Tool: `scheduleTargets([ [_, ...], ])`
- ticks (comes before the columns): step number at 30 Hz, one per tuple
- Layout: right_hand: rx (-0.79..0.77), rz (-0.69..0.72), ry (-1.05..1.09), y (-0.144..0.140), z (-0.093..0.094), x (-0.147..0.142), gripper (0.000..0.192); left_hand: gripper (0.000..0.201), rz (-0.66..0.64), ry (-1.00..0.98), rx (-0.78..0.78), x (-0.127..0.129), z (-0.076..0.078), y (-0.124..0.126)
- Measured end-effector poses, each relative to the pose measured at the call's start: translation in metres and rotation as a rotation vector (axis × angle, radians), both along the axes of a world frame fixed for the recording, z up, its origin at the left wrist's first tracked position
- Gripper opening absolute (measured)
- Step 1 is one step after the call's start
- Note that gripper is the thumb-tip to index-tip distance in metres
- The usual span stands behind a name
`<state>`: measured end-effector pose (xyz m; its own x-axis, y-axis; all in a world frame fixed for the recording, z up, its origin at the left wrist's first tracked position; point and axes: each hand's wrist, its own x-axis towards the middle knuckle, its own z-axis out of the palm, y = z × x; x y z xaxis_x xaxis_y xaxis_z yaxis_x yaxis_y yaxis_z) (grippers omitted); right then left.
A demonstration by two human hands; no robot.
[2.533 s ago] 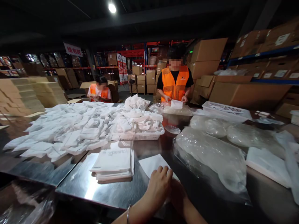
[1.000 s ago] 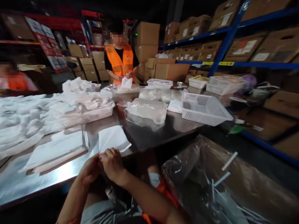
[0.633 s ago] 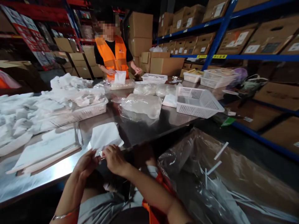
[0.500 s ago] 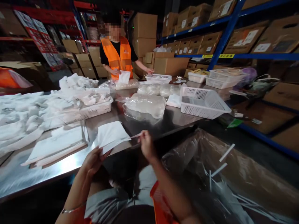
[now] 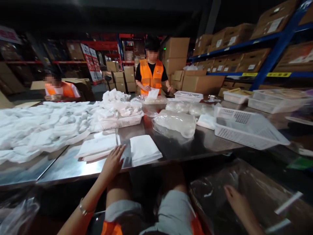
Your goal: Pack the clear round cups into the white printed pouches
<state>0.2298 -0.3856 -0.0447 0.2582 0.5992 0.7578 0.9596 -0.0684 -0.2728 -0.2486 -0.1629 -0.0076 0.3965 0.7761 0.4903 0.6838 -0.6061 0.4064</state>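
My left hand (image 5: 114, 160) is open, its fingers stretched out at the right edge of a stack of flat white pouches (image 5: 95, 148) on the metal table. I cannot make out whether it touches the stack. Just right of it, a single flat white pouch (image 5: 144, 148) lies near the table's front edge. Low on the right, my right hand (image 5: 236, 200) hangs over a box lined with clear plastic (image 5: 259, 182). Its fingers are blurred and partly hidden, so what it holds, if anything, does not show. Thin white strips (image 5: 288, 202) lie in that box.
Heaped white pouches (image 5: 49, 127) cover the table's left side. A filled white basket (image 5: 122, 122) stands behind the stack. Clear plastic bundles (image 5: 174, 123) lie mid-table beside another white basket (image 5: 244, 127). Across the table works a person in an orange vest (image 5: 151, 75); another person (image 5: 60, 89) sits left.
The white pouch has left my hands and lies on the table. My right hand has moved right and down over the lined box; my left has shifted to the stack. The view has turned left.
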Motion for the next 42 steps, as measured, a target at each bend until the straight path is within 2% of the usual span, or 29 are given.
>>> scheduleTargets([
  [2, 0.051, 0.206, -0.178, 0.05, 0.002, -0.016, 0.025, 0.06, -0.11, 0.252, 0.151, 0.015, -0.001, 0.014],
  [5, 0.019, 0.566, -0.502, 0.137, 0.024, -0.066, 0.03, 0.072, -0.271, 0.484, 0.2, 0.038, -0.001, 0.024],
  [7, -0.002, 0.81, -0.658, 0.189, 0.039, -0.102, 0.035, 0.073, -0.342, 0.531, 0.168, 0.046, -0.002, 0.026],
  [8, -0.023, 0.877, -0.682, 0.209, 0.044, -0.117, 0.037, 0.07, -0.366, 0.534, 0.144, 0.047, -0.003, 0.027],
  [11, -0.101, 1.056, -0.753, 0.243, 0.047, -0.143, 0.038, 0.063, -0.4, 0.515, 0.077, 0.04, -0.003, 0.026],
  [16, -0.163, 1.273, -0.826, 0.236, 0.043, -0.144, 0.039, 0.049, -0.473, 0.518, 0.048, 0.024, -0.002, 0.02],
  [19, -0.157, 1.332, -0.822, 0.231, 0.043, -0.143, 0.04, 0.053, -0.501, 0.533, 0.111, 0.027, -0.002, 0.019],
  [23, -0.205, 1.349, -0.781, 0.233, 0.039, -0.14, 0.044, 0.058, -0.488, 0.559, 0.115, 0.036, -0.001, 0.021],
  [28, -0.372, 1.342, -0.715, 0.236, 0.036, -0.139, 0.04, 0.044, -0.499, 0.551, 0.084, 0.044, 0.005, 0.027],
  [33, -0.587, 1.375, -0.627, 0.242, 0.039, -0.142, 0.044, 0.036, -0.545, 0.545, -0.084, 0.048, 0.019, 0.038],
  [36, -0.666, 1.402, -0.552, 0.244, 0.037, -0.138, 0.049, 0.034, -0.523, 0.53, -0.152, 0.047, 0.02, 0.039],
  [39, -0.659, 1.381, -0.524, 0.242, 0.031, -0.132, 0.049, 0.032, -0.485, 0.484, -0.145, 0.045, 0.016, 0.033],
  [42, -0.505, 1.384, -0.399, 0.238, 0.025, -0.134, 0.045, 0.036, -0.454, 0.327, -0.144, 0.046, 0.008, 0.024],
])
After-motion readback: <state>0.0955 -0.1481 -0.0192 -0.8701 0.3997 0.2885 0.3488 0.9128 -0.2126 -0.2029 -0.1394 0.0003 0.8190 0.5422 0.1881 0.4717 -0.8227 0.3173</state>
